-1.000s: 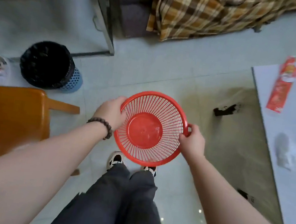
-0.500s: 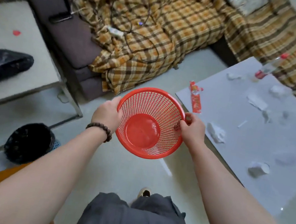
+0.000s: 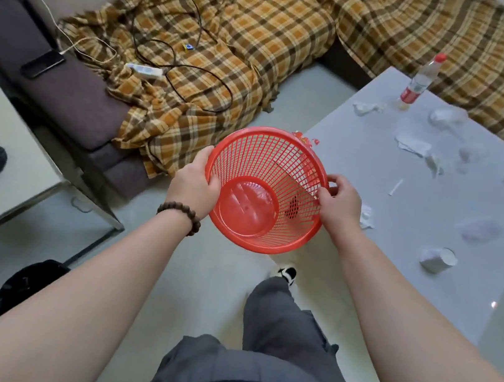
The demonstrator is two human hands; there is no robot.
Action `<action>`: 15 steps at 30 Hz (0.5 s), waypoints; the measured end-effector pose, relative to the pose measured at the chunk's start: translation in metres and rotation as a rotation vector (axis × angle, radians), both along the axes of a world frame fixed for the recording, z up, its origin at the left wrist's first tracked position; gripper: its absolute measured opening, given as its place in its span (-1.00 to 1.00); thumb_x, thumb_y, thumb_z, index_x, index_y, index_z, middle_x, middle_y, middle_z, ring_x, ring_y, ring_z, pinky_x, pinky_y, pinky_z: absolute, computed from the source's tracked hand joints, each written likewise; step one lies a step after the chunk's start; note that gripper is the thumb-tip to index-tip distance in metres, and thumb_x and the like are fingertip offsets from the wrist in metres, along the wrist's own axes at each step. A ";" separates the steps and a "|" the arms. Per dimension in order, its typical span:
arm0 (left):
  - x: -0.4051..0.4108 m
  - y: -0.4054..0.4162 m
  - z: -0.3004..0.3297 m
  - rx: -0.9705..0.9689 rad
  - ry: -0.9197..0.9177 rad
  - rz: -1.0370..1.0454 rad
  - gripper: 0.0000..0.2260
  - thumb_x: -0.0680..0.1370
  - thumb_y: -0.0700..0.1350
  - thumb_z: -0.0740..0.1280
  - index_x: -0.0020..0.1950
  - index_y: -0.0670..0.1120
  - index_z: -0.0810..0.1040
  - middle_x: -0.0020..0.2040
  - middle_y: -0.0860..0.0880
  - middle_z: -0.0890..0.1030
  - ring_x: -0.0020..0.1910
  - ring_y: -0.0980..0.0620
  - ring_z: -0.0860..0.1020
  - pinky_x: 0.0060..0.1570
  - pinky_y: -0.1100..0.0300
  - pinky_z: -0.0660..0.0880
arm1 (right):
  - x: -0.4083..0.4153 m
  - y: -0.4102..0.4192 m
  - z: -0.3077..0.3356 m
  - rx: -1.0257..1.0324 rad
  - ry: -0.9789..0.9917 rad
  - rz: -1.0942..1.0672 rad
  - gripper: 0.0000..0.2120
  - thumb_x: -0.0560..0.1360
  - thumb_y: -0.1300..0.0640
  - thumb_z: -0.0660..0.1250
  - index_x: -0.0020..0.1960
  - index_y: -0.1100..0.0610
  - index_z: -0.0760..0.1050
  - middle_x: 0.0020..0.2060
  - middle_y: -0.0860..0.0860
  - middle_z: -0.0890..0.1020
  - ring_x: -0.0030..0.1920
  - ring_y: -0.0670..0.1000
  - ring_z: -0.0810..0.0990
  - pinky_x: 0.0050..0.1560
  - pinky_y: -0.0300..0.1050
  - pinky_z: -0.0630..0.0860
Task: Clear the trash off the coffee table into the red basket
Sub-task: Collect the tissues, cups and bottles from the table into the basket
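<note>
Empty red plastic mesh basket (image 3: pixel 264 189) carried in two hands at the near corner of the littered pale grey bench (image 3: pixel 436 218).

The left hand (image 3: pixel 194 187) clasps the basket's left rim, thumb inside the lattice, while the right hand (image 3: pixel 338 205) pinches the right rim; gripping opposite sides probably keeps the light, flexible basket level and its mouth up, ready to be set down or held beside the bench edge for loading. The basket is round and tapered, with an open grid wall, a solid disc floor and a rolled lip; nothing lies inside it. It hangs above the floor, its far rim overlapping the bench corner in view. On the bench sit crumpled white tissues (image 3: pixel 413 145), a tipped white paper cup (image 3: pixel 438 259) and an upright clear bottle with a red cap (image 3: pixel 418 83), all apparently awaiting collection.
</note>
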State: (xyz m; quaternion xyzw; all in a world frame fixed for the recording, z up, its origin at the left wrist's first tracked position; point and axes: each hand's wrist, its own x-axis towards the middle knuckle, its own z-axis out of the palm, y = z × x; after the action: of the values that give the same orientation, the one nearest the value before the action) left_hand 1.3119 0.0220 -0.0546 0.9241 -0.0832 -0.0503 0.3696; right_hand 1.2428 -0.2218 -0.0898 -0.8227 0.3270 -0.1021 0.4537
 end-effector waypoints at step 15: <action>0.165 -0.137 -0.047 0.118 0.150 0.142 -0.64 0.56 -0.26 0.19 0.32 -0.01 0.49 -0.06 -0.03 0.61 -0.12 -0.03 0.53 -0.08 0.20 0.37 | 0.186 -0.120 -0.096 0.271 0.128 0.103 -0.78 0.52 0.18 0.24 0.14 0.03 0.52 -0.10 -0.07 0.62 -0.11 -0.06 0.59 -0.12 -0.16 0.52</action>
State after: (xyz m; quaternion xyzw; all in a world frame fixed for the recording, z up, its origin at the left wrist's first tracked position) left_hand 1.4764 -0.1150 -0.1019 0.9414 0.0134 -0.0980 0.3224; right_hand 1.4291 -0.3422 -0.1854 -0.7745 0.3234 0.0191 0.5432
